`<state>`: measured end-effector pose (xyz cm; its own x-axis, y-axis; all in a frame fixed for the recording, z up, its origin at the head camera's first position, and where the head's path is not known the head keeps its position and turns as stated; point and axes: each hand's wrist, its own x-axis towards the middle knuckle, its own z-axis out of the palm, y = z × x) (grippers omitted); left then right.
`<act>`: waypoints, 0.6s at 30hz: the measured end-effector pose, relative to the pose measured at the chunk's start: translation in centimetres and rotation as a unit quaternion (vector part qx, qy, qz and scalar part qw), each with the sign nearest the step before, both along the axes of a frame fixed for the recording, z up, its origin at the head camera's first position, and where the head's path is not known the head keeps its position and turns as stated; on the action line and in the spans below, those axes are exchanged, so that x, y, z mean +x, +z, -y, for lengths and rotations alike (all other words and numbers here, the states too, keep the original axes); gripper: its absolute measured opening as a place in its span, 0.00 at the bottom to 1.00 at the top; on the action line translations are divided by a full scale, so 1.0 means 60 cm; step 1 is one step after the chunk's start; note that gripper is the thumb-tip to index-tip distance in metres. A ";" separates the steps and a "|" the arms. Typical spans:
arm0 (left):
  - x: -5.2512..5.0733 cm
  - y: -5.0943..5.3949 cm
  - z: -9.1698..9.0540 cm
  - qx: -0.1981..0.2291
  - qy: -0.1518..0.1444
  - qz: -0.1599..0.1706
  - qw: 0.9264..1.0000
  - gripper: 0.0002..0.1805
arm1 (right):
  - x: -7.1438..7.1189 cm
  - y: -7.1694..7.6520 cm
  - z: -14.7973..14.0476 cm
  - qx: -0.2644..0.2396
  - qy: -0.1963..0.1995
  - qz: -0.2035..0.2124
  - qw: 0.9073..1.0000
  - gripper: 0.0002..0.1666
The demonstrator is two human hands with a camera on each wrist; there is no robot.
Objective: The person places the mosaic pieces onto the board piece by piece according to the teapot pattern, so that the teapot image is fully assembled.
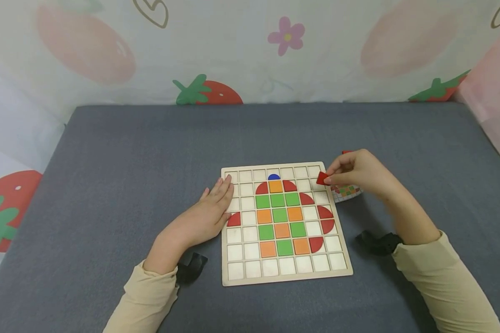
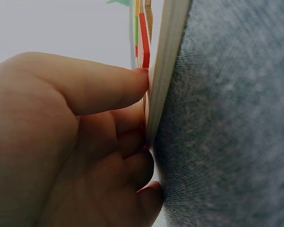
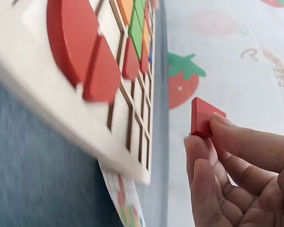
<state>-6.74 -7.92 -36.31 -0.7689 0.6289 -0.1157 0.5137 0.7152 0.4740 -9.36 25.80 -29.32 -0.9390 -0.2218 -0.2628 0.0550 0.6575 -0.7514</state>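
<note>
In the head view a square wooden grid board (image 1: 287, 279) lies on the table, partly filled with green and orange squares, red quarter-round pieces and one blue piece (image 1: 273, 177). My left hand (image 1: 206, 217) rests along the board's left edge, its fingers straight. Beside that thumb sits a red quarter-round piece (image 1: 234, 219). Over the board's upper right corner, my right hand (image 1: 358, 173) pinches a small red piece (image 1: 321, 178) between thumb and fingers. The right wrist view shows the pinched red piece (image 3: 206, 118) apart from the board.
A card (image 1: 346, 192) printed with a coloured grid pattern lies right of the board, partly under my right hand. Another red object (image 1: 346, 151) peeks out behind that hand. Grey cloth (image 1: 150, 152) covers the table, and a strawberry-print curtain (image 1: 233, 55) hangs at its far edge.
</note>
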 end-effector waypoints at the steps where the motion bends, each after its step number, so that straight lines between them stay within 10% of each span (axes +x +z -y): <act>1: 0.000 0.000 0.001 0.001 -0.001 -0.001 1.000 0.32 | 0.000 -0.002 0.005 -0.006 0.001 0.004 1.000 0.11; 18: -0.002 0.000 -0.003 -0.002 -0.003 0.001 1.000 0.33 | -0.006 -0.027 0.076 -0.034 0.045 0.015 0.998 0.06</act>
